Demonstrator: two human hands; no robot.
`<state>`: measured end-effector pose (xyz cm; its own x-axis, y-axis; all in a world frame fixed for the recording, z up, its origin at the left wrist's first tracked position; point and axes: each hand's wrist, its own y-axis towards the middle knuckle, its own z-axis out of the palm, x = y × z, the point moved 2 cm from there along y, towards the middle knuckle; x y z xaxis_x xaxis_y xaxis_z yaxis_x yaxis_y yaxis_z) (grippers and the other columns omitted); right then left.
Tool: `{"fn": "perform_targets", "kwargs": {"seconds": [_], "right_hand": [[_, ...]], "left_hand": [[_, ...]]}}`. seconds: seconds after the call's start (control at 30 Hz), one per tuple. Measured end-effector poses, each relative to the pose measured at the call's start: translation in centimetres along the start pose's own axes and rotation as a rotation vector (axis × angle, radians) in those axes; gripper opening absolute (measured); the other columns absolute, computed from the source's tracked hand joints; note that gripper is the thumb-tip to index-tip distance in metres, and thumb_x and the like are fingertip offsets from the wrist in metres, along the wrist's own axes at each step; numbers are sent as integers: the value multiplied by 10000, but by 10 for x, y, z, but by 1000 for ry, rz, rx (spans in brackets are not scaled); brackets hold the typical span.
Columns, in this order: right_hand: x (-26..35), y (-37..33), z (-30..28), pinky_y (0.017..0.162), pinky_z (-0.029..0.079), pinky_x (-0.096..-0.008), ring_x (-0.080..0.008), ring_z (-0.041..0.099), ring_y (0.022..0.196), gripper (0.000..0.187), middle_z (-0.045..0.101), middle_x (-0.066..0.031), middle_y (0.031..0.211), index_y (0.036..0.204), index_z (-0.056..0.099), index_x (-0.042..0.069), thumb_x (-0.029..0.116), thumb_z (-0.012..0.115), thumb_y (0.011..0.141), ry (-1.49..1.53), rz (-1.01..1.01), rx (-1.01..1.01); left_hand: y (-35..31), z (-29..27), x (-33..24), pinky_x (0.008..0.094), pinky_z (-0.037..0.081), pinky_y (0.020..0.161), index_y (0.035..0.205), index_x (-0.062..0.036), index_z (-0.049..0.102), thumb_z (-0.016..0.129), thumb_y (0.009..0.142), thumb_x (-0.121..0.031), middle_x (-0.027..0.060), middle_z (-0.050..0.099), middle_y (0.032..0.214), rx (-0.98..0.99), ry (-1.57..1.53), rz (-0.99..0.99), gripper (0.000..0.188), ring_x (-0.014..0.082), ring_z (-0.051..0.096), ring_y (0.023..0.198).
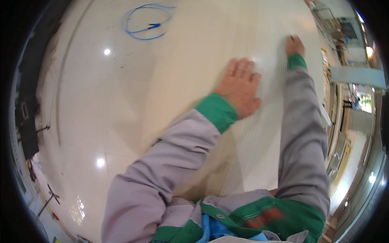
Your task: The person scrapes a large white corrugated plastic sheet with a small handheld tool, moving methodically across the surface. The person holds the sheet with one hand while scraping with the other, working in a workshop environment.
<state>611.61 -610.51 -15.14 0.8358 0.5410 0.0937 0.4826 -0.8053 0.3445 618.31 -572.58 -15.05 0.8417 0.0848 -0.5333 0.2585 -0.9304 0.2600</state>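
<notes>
Nearest the lens: grey jacket with green trim and a patch of blue at the chest, both sleeves running up from the lower edge. Left hand (240,87) pressed palm-down, fingers spread wide and flat, on a large pale ribbed sheet (251,154) lying over the glossy cream floor (101,121); nothing gripped, just weight bearing down, seemingly to pin the sheet so it does not slide or lift. Right hand (295,45) reached further out along the same sheet, near its far right part, knuckles up and fingers curled toward the surface; whether something small is pinched at the fingertips cannot be told, since the hand is small and partly turned away. Green cuffs at both wrists, right arm stretched nearly straight, left arm bent at the elbow, a posture suggesting a lean forward over the sheet with the left as brace and the right doing the finer contact. Well apart, at the top left of the floor, a loop of thin blue cable (146,22) lying in a loose ring, untouched. Bright ceiling lights mirrored as white spots on the floor. Along the right rim, crowded shelving and furniture (344,48), bent by the lens, too small to make out in detail.
</notes>
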Motion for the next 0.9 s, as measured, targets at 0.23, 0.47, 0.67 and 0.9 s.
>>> {"fn": "perform_targets", "kwargs": {"seconds": [0.23, 0.47, 0.67, 0.9], "right_hand": [[5, -129, -55, 904, 530, -518, -428, 674, 1033, 350, 729, -201, 1092, 1075, 681, 92, 403, 548, 985, 50, 66, 63], [9, -504, -212, 611, 511, -457, -377, 653, 708, 114, 643, -180, 810, 992, 681, 33, 143, 653, 982, 219, 78, 24], [19, -598, -255, 637, 524, -429, -346, 664, 718, 110, 662, -187, 835, 986, 687, 20, 128, 667, 980, 232, 266, 123], [7, -389, -169, 704, 523, -516, -428, 661, 775, 326, 694, -191, 848, 919, 646, 44, 356, 589, 996, 198, 173, 83]], "left_hand": [[-1, -3, -1, 532, 157, 1267, 1478, -47, 513, 603, 933, -521, 217, 395, 1604, 70, 125, 22, 728, 366, 286, 1531], [-4, 4, 0, 470, 174, 1278, 1496, -120, 514, 591, 950, -573, 173, 404, 1611, 13, 298, 43, 714, 313, 301, 1535], [-7, -4, 3, 449, 178, 1278, 1506, -125, 504, 580, 960, -593, 161, 407, 1610, -14, 259, 59, 723, 307, 304, 1533], [0, 5, 5, 441, 196, 1269, 1508, -127, 504, 575, 960, -599, 148, 408, 1615, 4, 321, 76, 726, 292, 321, 1526]]}}
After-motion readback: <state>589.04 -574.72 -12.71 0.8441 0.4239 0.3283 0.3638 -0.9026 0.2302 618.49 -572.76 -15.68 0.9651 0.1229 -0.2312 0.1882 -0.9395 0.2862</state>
